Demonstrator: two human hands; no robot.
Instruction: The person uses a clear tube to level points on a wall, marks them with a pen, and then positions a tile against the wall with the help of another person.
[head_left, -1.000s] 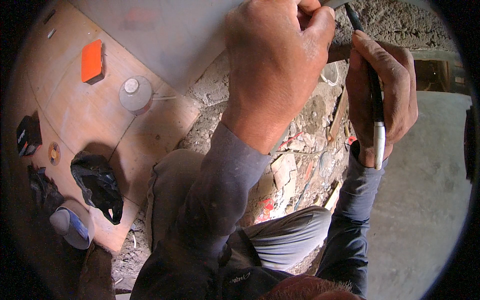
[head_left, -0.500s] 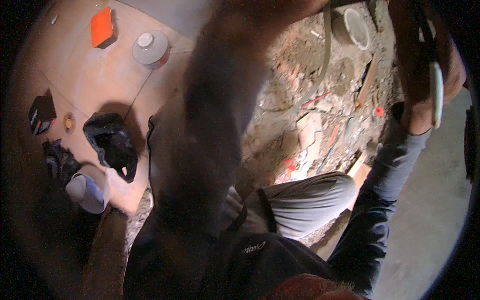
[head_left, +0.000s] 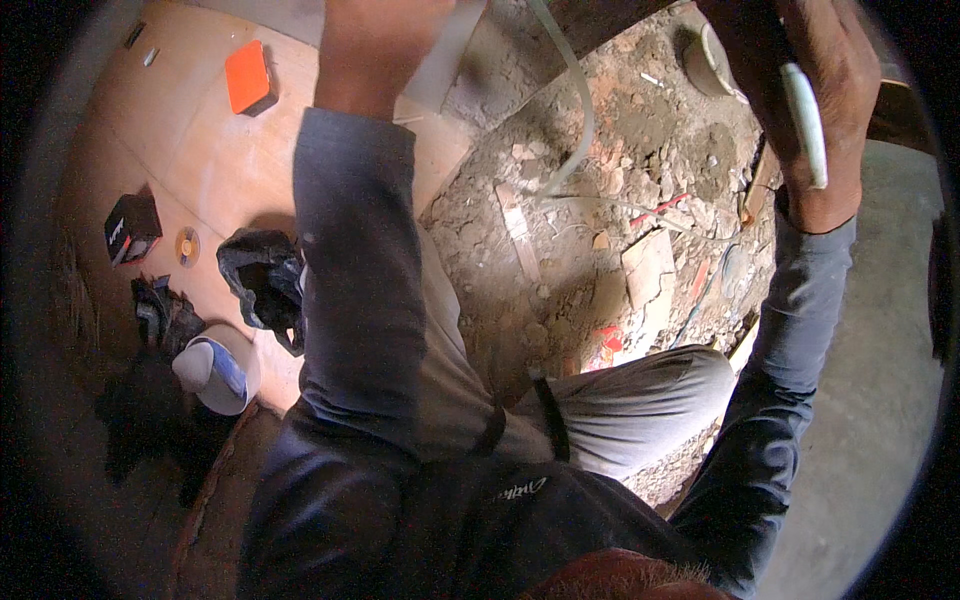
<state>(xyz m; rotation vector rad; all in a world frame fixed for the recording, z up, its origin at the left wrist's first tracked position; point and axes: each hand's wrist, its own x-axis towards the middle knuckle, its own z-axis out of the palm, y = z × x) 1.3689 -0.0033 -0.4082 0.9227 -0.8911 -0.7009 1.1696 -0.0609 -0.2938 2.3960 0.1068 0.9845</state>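
Note:
My left hand (head_left: 375, 55) is raised at the upper edge, and its fingers lie outside the picture. What it holds, if anything, is hidden. At the upper right, my right hand (head_left: 840, 85) appears closed round a slim stick-like piece (head_left: 805, 125), whose white, blunt end points down along the wrist. The rest of that piece and most of the fingertips are hidden. Between my arms, a pale hose (head_left: 582, 110) comes down from the upper edge and curves over the rubble (head_left: 500, 270), apart from both hands.
On the tan board at left are an orange-topped box (head_left: 250, 76), a dark box (head_left: 133, 230), a tape roll (head_left: 187, 247), a black bag (head_left: 250, 270) and a white container (head_left: 235, 375). A round pale bucket (head_left: 708, 62) stands on the rubble. Smooth grey floor (head_left: 850, 350) lies at right.
My left forearm has swung to the left, uncovering more rubble and hose. My right hand has shifted slightly up and left with the white-ended piece. The view has shifted too.

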